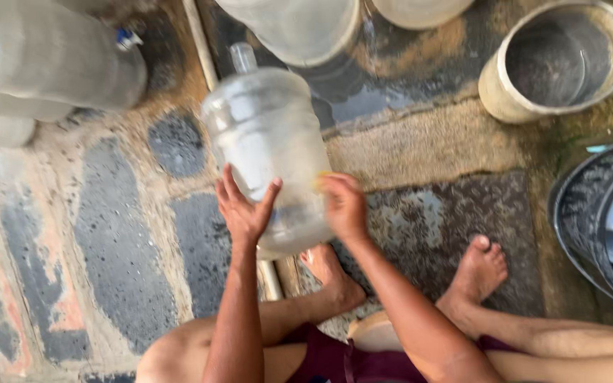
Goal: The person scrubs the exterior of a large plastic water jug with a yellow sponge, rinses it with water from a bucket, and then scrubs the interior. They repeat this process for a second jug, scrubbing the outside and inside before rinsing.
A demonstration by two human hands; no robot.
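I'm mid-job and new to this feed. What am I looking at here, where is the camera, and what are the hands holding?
There is one picture, from a camera on the person's head, looking down at their own bare hands, knees and feet. No machine is involved. The left hand and right hand grip a large clear plastic water jug from both sides, tilted with its neck pointing away. Below is wet, patchy stone ground. Around it stand a pale round bucket, a dark tub at the right edge, and a grey container at upper left.
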